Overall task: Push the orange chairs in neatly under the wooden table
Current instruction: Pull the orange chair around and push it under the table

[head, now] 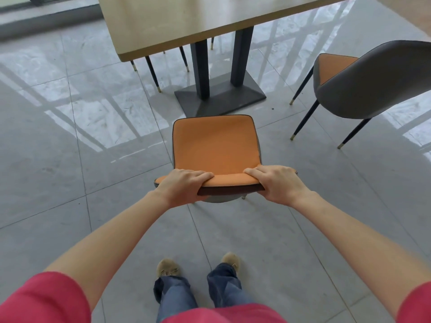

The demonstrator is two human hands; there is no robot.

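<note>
Grey tile floor [70, 183]; one wooden table [177, 22] at 12 o'clock, cropped. Two orange chairs: near chair [215, 145] backrest clenched by left hand [184, 186] and right hand [277, 183]; second chair [373, 85] at 2 o'clock, cut off.

- I can read no text, label, brand, number or sign anywhere in my view.
</note>
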